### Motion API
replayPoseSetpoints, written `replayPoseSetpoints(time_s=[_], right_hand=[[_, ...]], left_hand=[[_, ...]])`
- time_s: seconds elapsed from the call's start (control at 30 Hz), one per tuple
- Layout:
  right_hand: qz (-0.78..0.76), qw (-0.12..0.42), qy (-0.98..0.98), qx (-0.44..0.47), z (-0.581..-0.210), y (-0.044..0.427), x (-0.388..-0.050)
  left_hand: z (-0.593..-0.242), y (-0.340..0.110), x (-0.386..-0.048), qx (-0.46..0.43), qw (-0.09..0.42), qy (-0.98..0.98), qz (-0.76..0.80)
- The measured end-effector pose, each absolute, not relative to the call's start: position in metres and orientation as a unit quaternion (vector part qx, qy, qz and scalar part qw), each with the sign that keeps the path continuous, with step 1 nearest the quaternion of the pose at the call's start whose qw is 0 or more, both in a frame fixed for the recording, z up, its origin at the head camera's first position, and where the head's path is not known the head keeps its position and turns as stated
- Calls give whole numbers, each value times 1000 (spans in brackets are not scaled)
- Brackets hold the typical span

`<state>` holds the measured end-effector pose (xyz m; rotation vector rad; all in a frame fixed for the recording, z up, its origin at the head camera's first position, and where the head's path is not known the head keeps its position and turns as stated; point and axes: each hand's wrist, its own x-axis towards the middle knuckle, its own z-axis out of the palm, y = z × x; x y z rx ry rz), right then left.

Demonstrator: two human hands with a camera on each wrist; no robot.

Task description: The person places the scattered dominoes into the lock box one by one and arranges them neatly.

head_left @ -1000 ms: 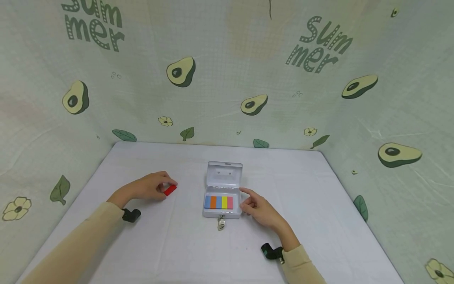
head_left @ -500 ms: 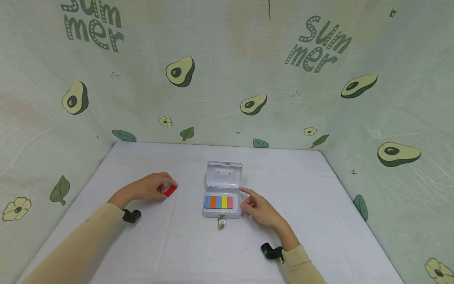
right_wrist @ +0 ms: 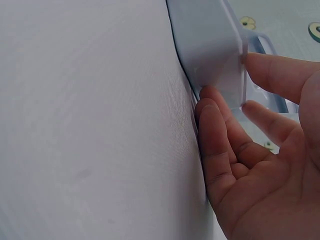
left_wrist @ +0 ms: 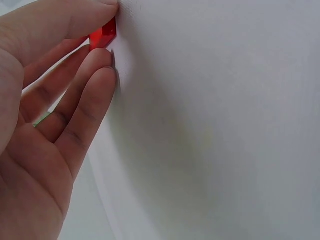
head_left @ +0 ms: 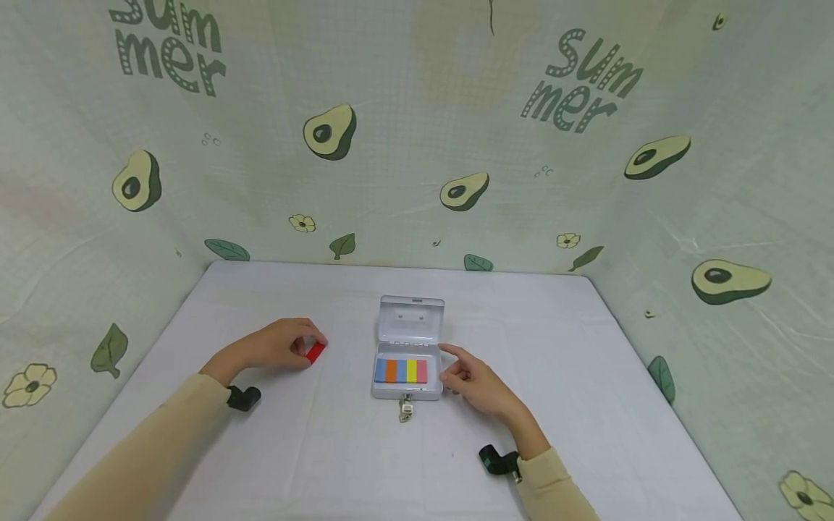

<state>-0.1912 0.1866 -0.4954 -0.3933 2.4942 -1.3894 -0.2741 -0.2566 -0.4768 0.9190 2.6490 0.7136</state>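
My left hand is low over the left part of the table. Between its thumb and fingertips it pinches a small red block, whose glossy face is partly covered by the fingers in the left wrist view. Right of it stands a small pale metal cash box with its lid raised. Inside lies a row of blue, orange, yellow and pink strips. My right hand touches the box's right wall; in the right wrist view the thumb and index tip meet its rim, other fingers lower down.
A small lock with keys hangs at the front of the box. White cloth covers the table. Printed fabric walls enclose the back and both sides. A black wrist camera sits on each wrist.
My left hand has shifted very slightly right, and the red block in its fingers has turned to a steeper angle. The right hand and the box have stayed put.
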Motion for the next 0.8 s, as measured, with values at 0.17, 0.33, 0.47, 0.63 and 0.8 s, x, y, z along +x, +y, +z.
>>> replayPoseSetpoints(time_s=[0.17,0.33,0.47,0.63,0.8], right_hand=[[-478,129,858,-135,-495,186,-191],[-475,127,861,-133,-495,186,-191],[-476,128,860,-132,-494,186,-191],[-477,130,859,-131,-495,186,-191],[-475,128,860,-134,-496,186,-192]], left_hand=[[-476,-256,-273,320,121,906,250],[-476,-256,-273,320,116,906,250],[-477,-255,-274,314,112,908,255],[-477,-254,-273,303,103,911,262],[-476,-250,-272,294,88,913,267]])
